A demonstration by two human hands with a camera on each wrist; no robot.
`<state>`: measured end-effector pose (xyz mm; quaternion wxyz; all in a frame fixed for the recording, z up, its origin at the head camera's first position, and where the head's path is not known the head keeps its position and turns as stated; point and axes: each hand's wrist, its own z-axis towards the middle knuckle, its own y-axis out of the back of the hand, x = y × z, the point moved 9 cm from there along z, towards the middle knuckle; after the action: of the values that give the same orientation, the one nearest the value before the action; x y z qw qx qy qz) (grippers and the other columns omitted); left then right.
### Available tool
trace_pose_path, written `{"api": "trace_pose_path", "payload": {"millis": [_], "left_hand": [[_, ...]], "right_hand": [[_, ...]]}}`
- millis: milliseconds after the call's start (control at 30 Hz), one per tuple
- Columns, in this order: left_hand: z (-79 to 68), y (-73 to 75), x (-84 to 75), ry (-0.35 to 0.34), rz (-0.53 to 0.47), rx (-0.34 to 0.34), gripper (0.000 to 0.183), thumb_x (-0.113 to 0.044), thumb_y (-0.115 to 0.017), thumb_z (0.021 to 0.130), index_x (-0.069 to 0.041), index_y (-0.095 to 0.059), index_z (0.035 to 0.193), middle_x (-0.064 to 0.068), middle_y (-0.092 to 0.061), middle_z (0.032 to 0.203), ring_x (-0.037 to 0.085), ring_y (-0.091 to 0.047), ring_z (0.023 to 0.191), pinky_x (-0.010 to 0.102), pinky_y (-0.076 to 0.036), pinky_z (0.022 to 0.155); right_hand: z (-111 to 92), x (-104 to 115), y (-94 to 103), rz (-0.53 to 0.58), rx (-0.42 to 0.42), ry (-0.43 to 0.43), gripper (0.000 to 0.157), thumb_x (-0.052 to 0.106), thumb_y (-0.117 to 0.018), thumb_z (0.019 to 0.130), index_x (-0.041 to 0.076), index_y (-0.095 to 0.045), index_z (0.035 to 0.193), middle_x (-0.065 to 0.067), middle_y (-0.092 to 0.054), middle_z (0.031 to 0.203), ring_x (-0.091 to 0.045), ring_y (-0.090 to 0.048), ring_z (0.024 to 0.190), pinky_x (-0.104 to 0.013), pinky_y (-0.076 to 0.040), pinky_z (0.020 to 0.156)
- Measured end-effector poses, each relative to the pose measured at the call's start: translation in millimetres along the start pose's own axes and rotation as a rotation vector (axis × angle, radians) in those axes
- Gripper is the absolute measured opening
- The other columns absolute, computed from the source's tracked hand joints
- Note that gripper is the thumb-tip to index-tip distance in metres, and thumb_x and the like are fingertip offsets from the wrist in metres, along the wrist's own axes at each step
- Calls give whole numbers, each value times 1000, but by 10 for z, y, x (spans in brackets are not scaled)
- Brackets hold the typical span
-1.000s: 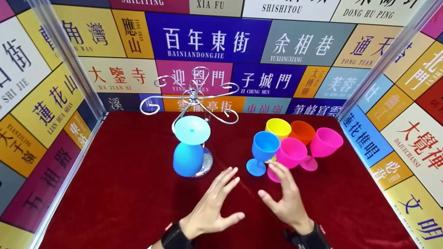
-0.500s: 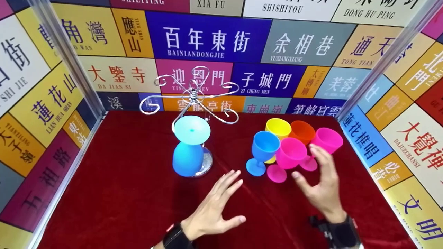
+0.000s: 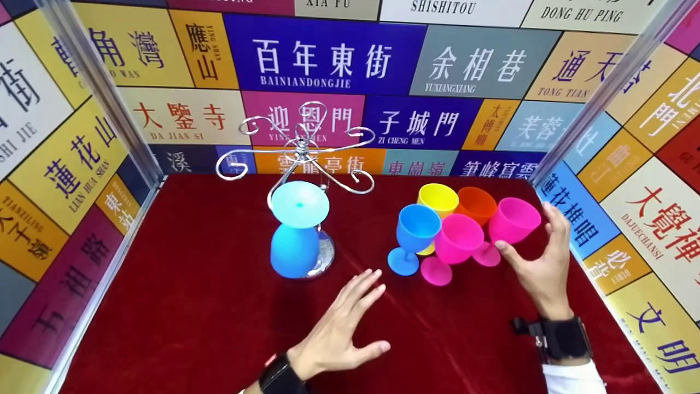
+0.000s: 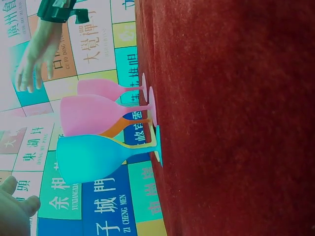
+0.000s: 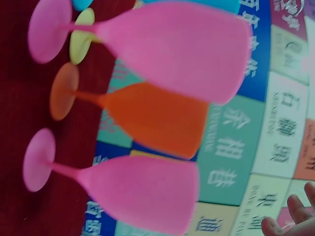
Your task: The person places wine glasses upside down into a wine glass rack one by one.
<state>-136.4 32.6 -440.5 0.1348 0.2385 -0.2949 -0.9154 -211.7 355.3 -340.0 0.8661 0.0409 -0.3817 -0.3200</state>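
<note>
My right hand [image 3: 541, 268] is held with thumb and fingers spread, close to the right-hand pink goblet [image 3: 514, 220]. In the right wrist view its fingertips [image 5: 298, 209] stand apart from that pink goblet [image 5: 142, 194]. My left hand [image 3: 342, 323] holds nothing and hovers over the front of the table, fingers straight. Upright in a cluster stand a blue goblet [image 3: 418, 227], a second pink goblet [image 3: 458, 238], a yellow goblet [image 3: 437, 198] and an orange goblet [image 3: 476, 203]. Another blue goblet [image 3: 295, 251] hangs upside down at the metal rack [image 3: 302, 152], its pale foot on top.
Dark red cloth [image 3: 180, 306] covers the table. Panels printed with large characters [image 3: 328, 54] enclose the back and both sides, with metal posts at the corners. The rack's curled arms spread out above its round base [image 3: 324, 254].
My right hand has moved rightward from the near pink goblet to the outer side of the right-hand pink one. My left hand has barely moved, and the goblets stay in place.
</note>
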Motion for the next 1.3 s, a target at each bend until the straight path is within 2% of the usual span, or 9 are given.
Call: {"api": "trace_pose_path", "payload": {"millis": [67, 167, 267, 433, 567, 867, 1100, 1300], "left_hand": [[-2, 6, 4, -2, 4, -5, 79, -52, -60, 90, -5, -36, 149, 14, -31, 159, 32, -30, 148, 51, -31, 118], [-8, -1, 16, 7, 6, 1, 80, -53, -60, 90, -6, -36, 150, 15, -32, 158, 31, -29, 148, 50, -30, 119], [-16, -14, 29, 17, 6, 8, 80, -53, -60, 90, -6, -35, 150, 15, -32, 158, 30, -29, 148, 52, -32, 118], [-19, -19, 37, 26, 4, 14, 80, -53, -60, 91, -7, -34, 151, 12, -30, 160, 30, -29, 148, 51, -32, 118], [-24, -25, 34, 32, -4, 22, 81, -52, -60, 91, -9, -32, 152, 11, -29, 160, 30, -30, 148, 49, -32, 118], [-47, -24, 48, 45, -9, 30, 81, -52, -61, 91, -9, -31, 152, 13, -31, 159, 30, -30, 148, 52, -35, 116], [-35, -10, 42, 34, -7, 17, 81, -51, -62, 90, -8, -31, 152, 13, -31, 159, 30, -31, 147, 47, -30, 120], [-34, -11, 40, 33, -1, 15, 82, -51, -63, 89, -8, -32, 152, 13, -31, 159, 30, -31, 147, 50, -34, 117]], "right_hand": [[43, -127, 3, -15, 12, -35, 93, 15, -87, 70, 9, -39, 149, -14, -35, 154, -11, -33, 140, -26, -25, 116], [96, -364, 10, -32, 32, -101, 97, 12, -86, 69, 16, -35, 152, -10, -29, 158, -13, -27, 145, -40, -20, 122], [119, -732, 15, -12, 45, -214, 100, 11, -84, 71, 25, -30, 154, -4, -25, 161, -16, -23, 148, -49, -16, 124], [80, -1417, 42, 136, -4, -424, 100, 14, -80, 76, 34, -21, 154, 5, -21, 162, -16, -20, 149, -44, -14, 125], [-7, -1753, 53, 230, -50, -511, 105, 12, -81, 75, 35, -16, 155, 4, -18, 162, -18, -18, 150, -47, -11, 125], [-199, -2073, -62, 297, -31, -655, 116, 9, -82, 75, 38, -4, 156, -6, -14, 164, -23, -17, 151, -48, -10, 125], [-207, -2194, -176, 296, -18, -669, 115, 8, -81, 76, 39, -5, 156, -13, -28, 158, -26, -30, 141, -47, -18, 121], [-220, -2254, -235, 298, -12, -697, 114, 6, -82, 76, 36, -6, 156, -8, -31, 153, -22, -36, 136, -44, -24, 119]]}}
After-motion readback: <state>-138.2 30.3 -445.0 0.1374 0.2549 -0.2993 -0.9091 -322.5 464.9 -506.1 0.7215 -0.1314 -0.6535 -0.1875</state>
